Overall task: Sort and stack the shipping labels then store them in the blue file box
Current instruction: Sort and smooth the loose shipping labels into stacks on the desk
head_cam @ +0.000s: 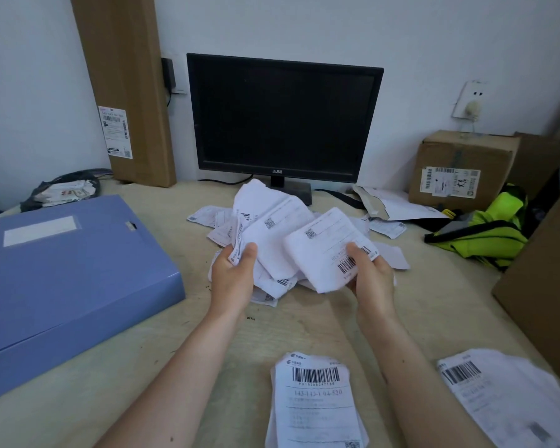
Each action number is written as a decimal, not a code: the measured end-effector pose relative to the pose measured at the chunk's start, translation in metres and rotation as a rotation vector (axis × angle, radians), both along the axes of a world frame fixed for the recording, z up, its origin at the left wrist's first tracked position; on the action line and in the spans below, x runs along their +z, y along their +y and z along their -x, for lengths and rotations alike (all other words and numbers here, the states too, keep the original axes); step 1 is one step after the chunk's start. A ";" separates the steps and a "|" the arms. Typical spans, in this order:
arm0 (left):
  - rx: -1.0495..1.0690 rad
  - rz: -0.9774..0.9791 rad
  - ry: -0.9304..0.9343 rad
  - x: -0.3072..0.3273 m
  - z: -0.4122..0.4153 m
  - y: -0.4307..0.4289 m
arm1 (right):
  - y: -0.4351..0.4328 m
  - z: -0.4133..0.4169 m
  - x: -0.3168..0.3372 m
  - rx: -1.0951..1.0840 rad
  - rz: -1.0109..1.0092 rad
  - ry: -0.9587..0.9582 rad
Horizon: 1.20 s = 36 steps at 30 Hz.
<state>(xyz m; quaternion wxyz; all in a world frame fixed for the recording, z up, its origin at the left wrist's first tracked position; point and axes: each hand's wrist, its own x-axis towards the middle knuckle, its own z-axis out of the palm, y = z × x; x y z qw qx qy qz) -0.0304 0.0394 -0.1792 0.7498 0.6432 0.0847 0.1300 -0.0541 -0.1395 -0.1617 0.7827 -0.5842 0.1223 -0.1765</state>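
A person's left hand (233, 274) gripped a crumpled bunch of shipping labels (269, 221), thumb curled over the paper, while the right hand (370, 279) pinched a single label (327, 250) just beside it. Loose labels (209, 216) lay beneath and beyond both hands. The closed blue file box (68, 279) sat left of the left hand. A flat stack (316, 405) and a second stack (505, 402) lay nearer the person than the right hand.

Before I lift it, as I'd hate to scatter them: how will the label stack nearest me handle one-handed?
The near stack probably flops: the label held by the right hand visibly curves. It is likely light, being thin paper. Its edges lie uneven, so sheets may slide apart unless pinched firmly.
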 end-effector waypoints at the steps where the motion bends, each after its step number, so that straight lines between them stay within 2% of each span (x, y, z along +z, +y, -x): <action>1: -0.023 0.007 -0.008 0.000 0.001 -0.002 | 0.001 0.000 -0.002 0.028 -0.017 0.017; 5: -0.156 -0.011 -0.037 0.002 0.008 -0.011 | 0.006 -0.004 -0.010 0.049 0.023 0.042; 9: -0.249 -0.015 -0.007 -0.001 0.010 -0.014 | 0.010 -0.003 -0.012 0.063 -0.026 0.035; 15: -0.195 0.020 0.038 0.004 0.008 -0.009 | -0.004 -0.005 -0.004 -0.255 -0.187 0.010; 20: -0.171 0.012 0.013 0.007 0.007 -0.004 | -0.016 -0.007 -0.001 -0.324 -0.387 -0.048; 36: -0.132 -0.021 -0.037 0.005 0.006 -0.003 | -0.006 -0.004 -0.008 -0.109 -0.109 -0.090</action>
